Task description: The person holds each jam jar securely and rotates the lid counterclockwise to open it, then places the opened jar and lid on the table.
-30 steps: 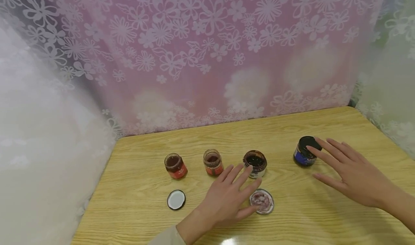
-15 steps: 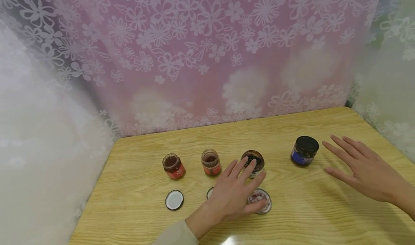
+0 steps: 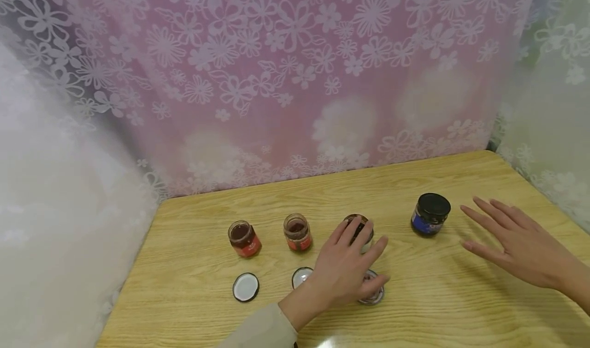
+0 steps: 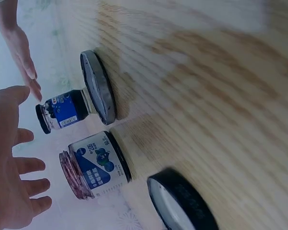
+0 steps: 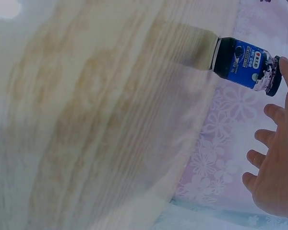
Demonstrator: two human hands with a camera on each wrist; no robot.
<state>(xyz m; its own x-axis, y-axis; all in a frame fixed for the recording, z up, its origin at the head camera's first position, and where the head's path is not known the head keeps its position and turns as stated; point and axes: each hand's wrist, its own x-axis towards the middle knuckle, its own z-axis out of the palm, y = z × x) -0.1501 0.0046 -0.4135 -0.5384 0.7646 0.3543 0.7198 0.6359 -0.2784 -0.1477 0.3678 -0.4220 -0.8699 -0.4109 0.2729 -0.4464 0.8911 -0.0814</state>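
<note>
My left hand [image 3: 345, 268], fingers spread, hovers before an uncapped jam jar [image 4: 100, 165] with a white label and blueberry picture. In the left wrist view a gap shows between the fingers and that jar. Beneath the hand, a lid [image 3: 374, 298] lies on the table, stained inside and partly hidden. My right hand [image 3: 521, 245] holds nothing, its fingers extended just right of a capped jar [image 3: 430, 215] with a blue label and black lid. In the head view that jar and the hand are apart.
Two uncapped red-label jars [image 3: 245, 239] [image 3: 298, 233] stand to the left on the wood-grain table [image 3: 184, 266]. In front of them lie two upturned lids [image 3: 246, 287] [image 3: 300, 275], one partly behind my left hand. A pink floral curtain [image 3: 276, 107] hangs behind the table.
My right hand has drawn back to the right from the black-lidded jar. My left hand has shifted right, covering more of the white-label jar and uncovering the middle lid.
</note>
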